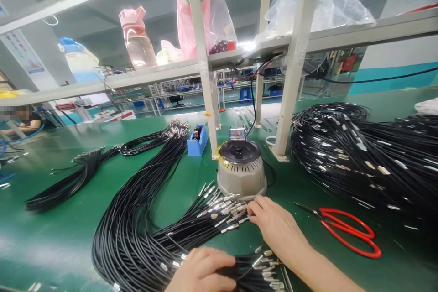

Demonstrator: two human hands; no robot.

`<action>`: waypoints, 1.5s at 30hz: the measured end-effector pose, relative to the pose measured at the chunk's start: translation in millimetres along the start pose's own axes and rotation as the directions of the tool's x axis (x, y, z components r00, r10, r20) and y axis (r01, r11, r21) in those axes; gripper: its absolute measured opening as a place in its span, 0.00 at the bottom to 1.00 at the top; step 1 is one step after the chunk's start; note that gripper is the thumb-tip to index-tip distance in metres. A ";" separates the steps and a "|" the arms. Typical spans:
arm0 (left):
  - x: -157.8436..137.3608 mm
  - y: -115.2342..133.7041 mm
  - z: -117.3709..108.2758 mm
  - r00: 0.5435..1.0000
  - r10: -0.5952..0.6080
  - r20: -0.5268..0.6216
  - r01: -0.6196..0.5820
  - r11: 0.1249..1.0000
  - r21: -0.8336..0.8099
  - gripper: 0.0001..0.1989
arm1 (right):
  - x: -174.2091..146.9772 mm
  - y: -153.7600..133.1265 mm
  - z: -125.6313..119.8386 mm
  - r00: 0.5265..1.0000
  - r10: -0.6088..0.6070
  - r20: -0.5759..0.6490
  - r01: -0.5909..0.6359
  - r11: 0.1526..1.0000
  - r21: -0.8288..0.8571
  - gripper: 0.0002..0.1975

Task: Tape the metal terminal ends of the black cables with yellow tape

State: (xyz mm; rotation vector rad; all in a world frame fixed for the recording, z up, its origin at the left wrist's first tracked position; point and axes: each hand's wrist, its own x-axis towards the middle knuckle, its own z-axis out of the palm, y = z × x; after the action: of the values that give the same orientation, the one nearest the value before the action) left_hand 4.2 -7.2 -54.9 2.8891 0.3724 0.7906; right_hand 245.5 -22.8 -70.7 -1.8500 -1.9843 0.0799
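My right hand (273, 226) reaches forward on the green mat, its fingertips touching the metal-tipped ends of a fanned bundle of thin black cables (219, 212). My left hand (201, 271) rests near the bottom edge, fingers curled over a second bunch of black cables (260, 267) with metal ends. The big loop of these cables (126, 232) curves away to the left. Just beyond the cable tips stands a round grey tape dispenser (242, 169).
Red-handled scissors (345, 228) lie to the right. A large heap of black cables (362, 155) fills the right side, more bundles (82, 173) lie at left. A blue tape holder (197, 140), white shelf posts (205, 82) and bottles on the shelf stand behind. Another person sits far left.
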 end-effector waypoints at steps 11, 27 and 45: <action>45.3 -11.5 18.7 0.779 -0.583 0.230 0.547 0.812 0.204 0.11 | 0.2 -9.1 11.5 0.961 -0.242 -0.133 0.248 0.968 0.029 0.15; 34.5 -0.2 -2.5 0.701 -0.683 0.206 0.651 0.730 0.206 0.12 | 20.2 11.7 -9.7 0.746 -0.565 -0.353 0.578 0.812 -0.078 0.18; 63.4 -5.6 19.2 0.912 -0.389 -0.129 0.402 0.911 0.092 0.06 | -11.6 -13.5 -9.7 0.948 -0.146 -0.283 0.170 0.983 0.062 0.14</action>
State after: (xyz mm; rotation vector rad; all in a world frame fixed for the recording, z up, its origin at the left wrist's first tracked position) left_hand 65.7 14.2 -41.7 2.7302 1.0115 0.8736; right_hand 236.4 -37.8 -60.6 -1.5466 -1.8921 -0.1337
